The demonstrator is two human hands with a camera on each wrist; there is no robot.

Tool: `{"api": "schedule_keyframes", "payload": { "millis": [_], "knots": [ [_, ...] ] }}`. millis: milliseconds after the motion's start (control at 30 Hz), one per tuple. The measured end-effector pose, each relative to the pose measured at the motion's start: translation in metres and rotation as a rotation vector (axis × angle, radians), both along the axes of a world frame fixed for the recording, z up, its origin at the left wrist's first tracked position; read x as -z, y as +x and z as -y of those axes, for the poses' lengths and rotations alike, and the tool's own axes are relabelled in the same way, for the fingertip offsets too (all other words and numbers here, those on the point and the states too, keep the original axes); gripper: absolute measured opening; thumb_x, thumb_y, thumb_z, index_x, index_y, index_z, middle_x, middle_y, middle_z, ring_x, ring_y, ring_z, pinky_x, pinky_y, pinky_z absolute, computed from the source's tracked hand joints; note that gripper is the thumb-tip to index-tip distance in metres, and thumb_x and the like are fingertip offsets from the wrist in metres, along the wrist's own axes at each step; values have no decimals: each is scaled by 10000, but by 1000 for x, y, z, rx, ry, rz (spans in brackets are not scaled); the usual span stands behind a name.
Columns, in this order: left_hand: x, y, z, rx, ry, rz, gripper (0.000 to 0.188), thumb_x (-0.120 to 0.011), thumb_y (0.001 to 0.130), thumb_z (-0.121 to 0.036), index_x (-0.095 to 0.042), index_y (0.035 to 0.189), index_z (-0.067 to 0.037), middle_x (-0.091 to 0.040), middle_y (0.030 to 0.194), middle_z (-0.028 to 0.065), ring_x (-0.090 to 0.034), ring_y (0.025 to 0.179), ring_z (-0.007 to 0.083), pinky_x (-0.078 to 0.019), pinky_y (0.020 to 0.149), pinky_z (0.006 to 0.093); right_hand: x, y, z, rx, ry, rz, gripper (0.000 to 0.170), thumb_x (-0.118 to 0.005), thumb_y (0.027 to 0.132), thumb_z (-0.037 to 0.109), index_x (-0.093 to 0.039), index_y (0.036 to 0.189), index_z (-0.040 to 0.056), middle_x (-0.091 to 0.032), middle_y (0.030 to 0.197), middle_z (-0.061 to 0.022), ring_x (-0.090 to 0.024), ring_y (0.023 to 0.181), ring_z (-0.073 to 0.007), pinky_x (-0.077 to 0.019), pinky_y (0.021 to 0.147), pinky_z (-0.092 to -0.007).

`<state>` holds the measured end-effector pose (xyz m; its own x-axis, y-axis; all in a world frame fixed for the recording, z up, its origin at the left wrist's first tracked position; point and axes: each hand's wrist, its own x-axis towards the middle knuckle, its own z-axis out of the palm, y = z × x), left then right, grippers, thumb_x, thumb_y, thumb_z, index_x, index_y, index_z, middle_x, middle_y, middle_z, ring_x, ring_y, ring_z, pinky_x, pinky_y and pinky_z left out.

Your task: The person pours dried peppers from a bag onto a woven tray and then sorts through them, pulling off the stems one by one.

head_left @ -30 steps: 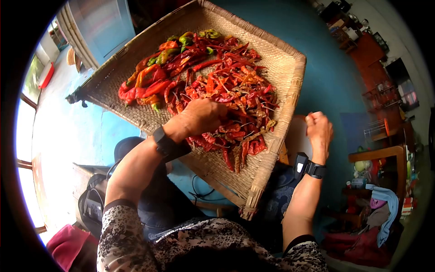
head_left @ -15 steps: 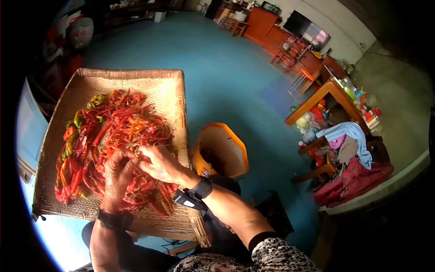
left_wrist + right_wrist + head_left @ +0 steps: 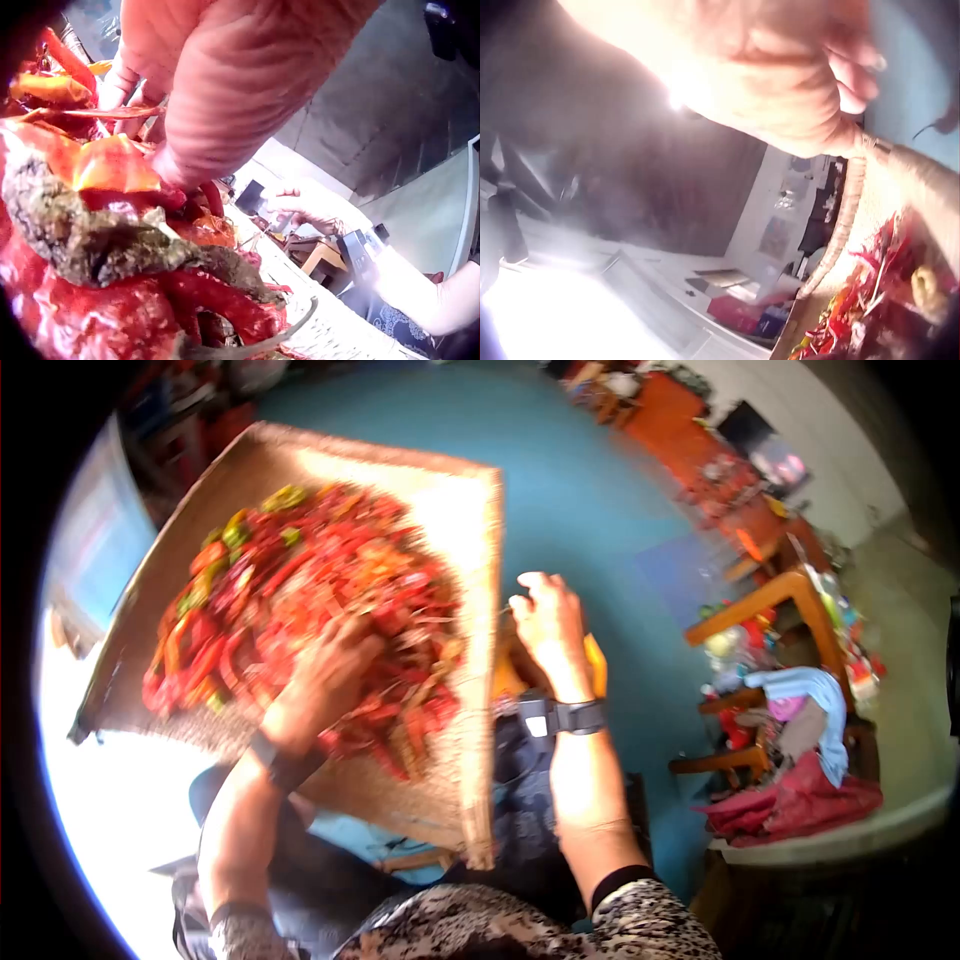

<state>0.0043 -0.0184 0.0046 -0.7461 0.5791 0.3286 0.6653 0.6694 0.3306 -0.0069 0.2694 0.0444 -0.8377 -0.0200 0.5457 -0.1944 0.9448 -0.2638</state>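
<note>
A woven tray (image 3: 480,660) holds a heap of red peppers (image 3: 290,575), with green and yellow ones at its left side. My left hand (image 3: 335,670) reaches down into the heap; in the left wrist view the fingers of this hand (image 3: 217,82) lie among shiny red peppers and a dark wrinkled one (image 3: 82,225). Whether they grip a pepper is hidden. Past the tray's right edge, my right hand (image 3: 550,625) hangs over a yellow-rimmed container (image 3: 597,665), fingers apart and slightly bent. Beside this hand (image 3: 772,75), a dark curved piece (image 3: 937,126) shows in the right wrist view.
Blue floor (image 3: 600,520) stretches beyond the tray. At the right stand a wooden frame (image 3: 750,605) and a seat piled with blue cloth (image 3: 825,710) and dark red cloth (image 3: 800,800). Red-brown furniture (image 3: 675,425) lines the far wall.
From both hands meeting above the peppers half a second ago, the right hand has moved right, over the container, and its fingers have parted. The left has lowered into the heap. The view has shifted.
</note>
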Motion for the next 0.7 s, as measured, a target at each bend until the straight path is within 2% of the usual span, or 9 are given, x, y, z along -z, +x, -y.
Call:
{"api": "schedule_keyframes", "payload": {
  "millis": [100,167,233,300,333,367,433,533,700],
  "knots": [
    [1,-4,6,44,88,-78,153,-569,721,-9,-560,871,-36,-538,940,145,-549,917,349,-484,737,422,0,-1,35,-437,1,63,227,-635,812,80,-588,1020,-1,-600,912,-203,-589,813,-401,-483,680,-453],
    [7,-11,12,-5,216,2,225,-660,702,-46,-564,905,-28,-590,839,142,-587,830,369,-505,694,417,-3,4,66,-492,-214,273,206,-626,825,79,-594,1013,1,-604,874,-189,-603,774,-374,-484,660,-423],
    [-1,-17,16,9,496,-25,220,-671,738,-17,-574,935,-24,-622,782,148,-640,755,310,-516,669,388,0,5,88,-487,-199,258,236,-632,831,75,-597,1056,11,-615,874,-179,-631,774,-320,-500,667,-389],
    [-22,-14,21,-93,638,302,116,-641,836,-28,-586,939,-37,-650,768,119,-664,750,200,-536,673,330,-2,2,105,-522,-242,285,280,-643,833,82,-584,1097,12,-619,896,-177,-633,769,-303,-507,677,-382],
    [-28,-15,29,14,983,926,105,-610,913,-101,-591,998,-44,-659,868,54,-650,833,135,-543,732,284,0,1,110,-577,-310,296,321,-653,837,98,-568,1132,5,-623,931,-176,-634,767,-291,-508,683,-380],
    [-17,-21,32,127,1051,732,125,-603,921,-118,-591,1025,-50,-648,895,38,-647,822,134,-553,755,283,-1,2,116,-587,-353,346,341,-655,843,120,-559,1146,-4,-622,971,-183,-629,754,-286,-510,694,-377],
    [-20,-17,31,127,1228,801,146,-609,920,-134,-591,1035,-45,-638,931,16,-625,805,100,-544,754,266,5,1,124,-608,-443,352,295,-646,859,142,-568,1096,-17,-632,934,-186,-624,729,-279,-496,672,-374],
    [-36,-8,36,97,1164,936,140,-619,916,-142,-601,1021,-51,-628,942,0,-603,819,81,-525,744,250,12,-4,126,-608,-420,335,220,-632,879,160,-588,1004,-16,-621,814,-160,-598,671,-235,-467,615,-350],
    [-19,-14,36,109,1138,860,94,-611,922,-157,-606,966,-74,-634,899,-20,-600,811,66,-512,731,232,11,0,119,-589,-534,244,185,-601,913,187,-593,890,4,-516,639,-72,-496,579,-137,-412,532,-301]
  ]
}}
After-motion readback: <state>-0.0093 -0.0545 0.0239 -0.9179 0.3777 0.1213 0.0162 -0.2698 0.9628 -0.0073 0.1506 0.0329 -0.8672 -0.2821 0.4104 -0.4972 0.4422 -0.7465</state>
